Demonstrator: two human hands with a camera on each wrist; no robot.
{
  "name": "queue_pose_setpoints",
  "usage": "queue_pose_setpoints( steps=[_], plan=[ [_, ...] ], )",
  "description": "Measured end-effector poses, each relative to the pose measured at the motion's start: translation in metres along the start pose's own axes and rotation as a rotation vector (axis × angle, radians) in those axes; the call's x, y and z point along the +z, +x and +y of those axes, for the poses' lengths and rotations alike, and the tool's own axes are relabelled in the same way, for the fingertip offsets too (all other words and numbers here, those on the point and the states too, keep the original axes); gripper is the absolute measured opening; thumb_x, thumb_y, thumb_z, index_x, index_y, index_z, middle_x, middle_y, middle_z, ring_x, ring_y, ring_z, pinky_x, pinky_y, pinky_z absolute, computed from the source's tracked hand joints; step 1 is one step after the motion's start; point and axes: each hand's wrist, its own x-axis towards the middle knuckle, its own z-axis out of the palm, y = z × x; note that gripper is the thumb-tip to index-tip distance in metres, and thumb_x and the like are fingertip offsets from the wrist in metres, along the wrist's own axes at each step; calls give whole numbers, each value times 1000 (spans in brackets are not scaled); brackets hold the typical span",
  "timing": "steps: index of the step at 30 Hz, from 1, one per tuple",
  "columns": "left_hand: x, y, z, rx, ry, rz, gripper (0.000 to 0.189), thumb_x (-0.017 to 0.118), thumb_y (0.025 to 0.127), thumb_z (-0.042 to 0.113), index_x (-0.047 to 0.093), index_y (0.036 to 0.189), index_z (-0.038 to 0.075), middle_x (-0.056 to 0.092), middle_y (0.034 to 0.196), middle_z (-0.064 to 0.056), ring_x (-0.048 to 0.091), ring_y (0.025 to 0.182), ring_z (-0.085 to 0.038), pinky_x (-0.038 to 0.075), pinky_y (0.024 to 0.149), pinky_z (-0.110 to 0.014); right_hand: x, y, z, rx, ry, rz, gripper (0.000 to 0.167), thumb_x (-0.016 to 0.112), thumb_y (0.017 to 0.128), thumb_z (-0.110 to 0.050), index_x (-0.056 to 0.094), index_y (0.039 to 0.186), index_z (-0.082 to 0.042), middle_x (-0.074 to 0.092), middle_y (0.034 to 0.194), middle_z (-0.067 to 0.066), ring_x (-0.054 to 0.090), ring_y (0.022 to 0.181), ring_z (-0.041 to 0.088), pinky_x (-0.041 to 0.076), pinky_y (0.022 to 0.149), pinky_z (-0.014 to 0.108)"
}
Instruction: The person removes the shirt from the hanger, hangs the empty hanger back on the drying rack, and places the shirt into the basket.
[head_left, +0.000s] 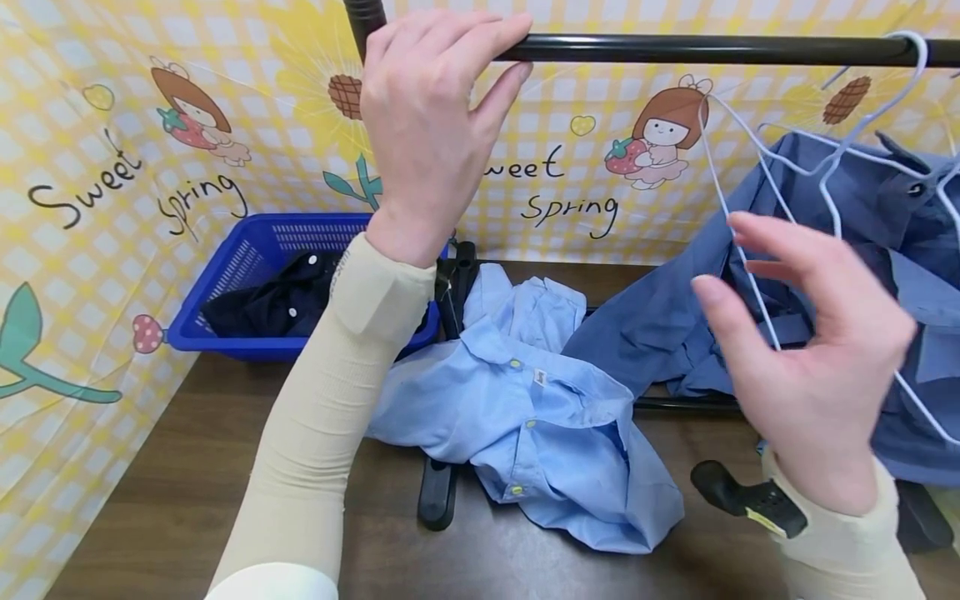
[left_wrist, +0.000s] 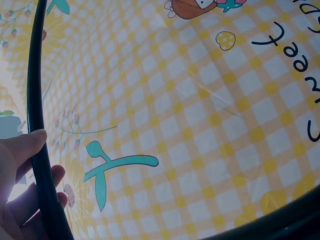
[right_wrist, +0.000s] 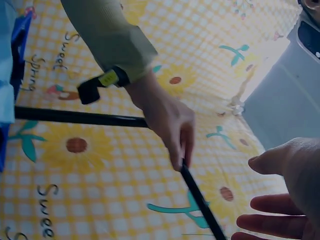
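Note:
My left hand [head_left: 435, 108] grips the black rail [head_left: 675, 48] of a clothes rack near its left corner; the left wrist view shows thumb and fingers around the bar. My right hand [head_left: 817, 333] hovers with spread, lightly bent fingers and nothing between them, in front of a white wire hanger [head_left: 757, 158]. Behind it, a dark blue shirt [head_left: 660, 308] hangs at the right, partly hidden by the hand and hangers. Below, a light blue shirt [head_left: 480, 400] with yellowish buttons lies crumpled over the rack's base.
A blue plastic basket [head_left: 247, 242] holding a dark garment [head_left: 262, 300] stands at the back left, partly behind my left arm. A black rack foot [head_left: 437, 496] sticks out over the brown wooden table [head_left: 187, 500]. Yellow checked cloth [head_left: 292, 150] covers the walls.

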Motion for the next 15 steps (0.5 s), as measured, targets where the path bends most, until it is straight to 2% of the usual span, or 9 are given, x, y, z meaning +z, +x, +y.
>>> queue_pose_setpoints(
  steps=[4,7,11,15],
  plan=[
    [-1,-1,0,14,4,-10,42,54,105,47,74,127,18,71,124,0,58,124,-19,28,112,-30,13,-8,0,2,0,-109,46,79,89,-35,74,123,-4,72,120,8,64,103,25,47,93,25],
    [-4,-3,1,35,17,-53,53,52,103,55,70,133,15,66,133,-4,52,131,-21,21,117,-30,19,-14,7,16,-7,-186,49,77,90,-36,72,128,-6,70,124,5,62,101,25,45,92,24],
    [-14,-9,5,80,1,-122,68,51,100,63,63,141,10,55,147,-11,41,142,-27,10,120,-33,22,-22,20,59,-31,-279,50,83,86,-20,69,133,-9,68,129,3,60,104,23,43,92,22],
    [-25,-25,14,133,-79,-145,73,56,97,62,59,144,7,49,150,-17,37,145,-32,10,121,-37,20,-29,33,87,-63,-400,59,86,82,-11,66,138,-12,65,134,2,60,112,24,41,94,17]
  ],
)
